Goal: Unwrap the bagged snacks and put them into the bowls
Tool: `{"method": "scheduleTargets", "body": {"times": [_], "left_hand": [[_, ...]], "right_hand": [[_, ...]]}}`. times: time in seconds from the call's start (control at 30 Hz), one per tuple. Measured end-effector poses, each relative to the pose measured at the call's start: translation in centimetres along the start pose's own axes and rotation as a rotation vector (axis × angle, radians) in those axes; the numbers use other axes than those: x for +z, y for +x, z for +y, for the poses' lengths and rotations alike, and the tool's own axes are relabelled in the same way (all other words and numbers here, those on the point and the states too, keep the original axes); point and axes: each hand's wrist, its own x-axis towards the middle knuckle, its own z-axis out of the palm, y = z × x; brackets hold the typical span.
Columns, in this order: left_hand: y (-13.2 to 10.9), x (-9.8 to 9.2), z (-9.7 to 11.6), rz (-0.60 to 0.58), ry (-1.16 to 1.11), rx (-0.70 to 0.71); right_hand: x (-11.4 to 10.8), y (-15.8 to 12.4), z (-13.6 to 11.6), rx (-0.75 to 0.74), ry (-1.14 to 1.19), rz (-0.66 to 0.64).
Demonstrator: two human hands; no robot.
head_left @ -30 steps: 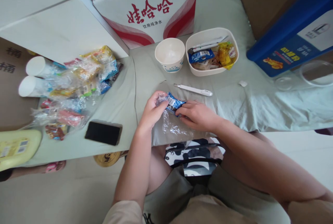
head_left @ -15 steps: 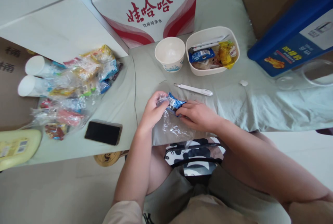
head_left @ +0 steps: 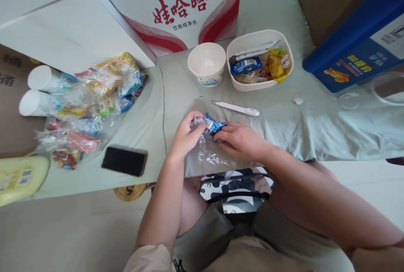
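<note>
Between my hands is a small blue snack packet [head_left: 212, 124] with a white barcode label. My left hand [head_left: 189, 132] is closed on its left end, together with crinkled clear plastic. A clear plastic bag [head_left: 208, 154] hangs below the packet, over the cloth near the front edge. With its fingers curled, my right hand [head_left: 241, 139] grips the packet's right end. Just beyond the hands lies a white utility knife [head_left: 235, 108]. Farther back stand a white paper cup [head_left: 207, 65] and a white plastic tub [head_left: 260, 86] holding wrapped snacks and thin white sticks or pens.
On the left are a heap of plastic-wrapped snacks [head_left: 94, 95], a black phone [head_left: 124, 161] and a yellow bottle [head_left: 23, 179]. A white and red carton [head_left: 179, 15] stands behind. To the right are a blue box [head_left: 347, 53], a clear plastic cup [head_left: 362, 95] and a white scrap [head_left: 297, 100].
The camera view has shifted slightly. Both hands keep the same hold on the blue packet, and nothing else has visibly moved.
</note>
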Motion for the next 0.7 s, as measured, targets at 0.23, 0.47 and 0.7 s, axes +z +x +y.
{"method": "scheduleTargets", "body": {"times": [0.23, 0.47, 0.7], "left_hand": [[0.0, -0.1, 0.3, 0.001, -0.060, -0.012], [0.0, -0.1, 0.5, 0.021, -0.405, -0.155], [-0.2, -0.2, 1.3, -0.089, -0.700, -0.168]], "right_hand": [[0.2, 0.0, 0.1, -0.002, 0.004, 0.024], [1.2, -0.1, 0.1, 0.028, 0.007, 0.171], [1.3, 0.4, -0.3, 0.120, 0.089, 0.329]]}}
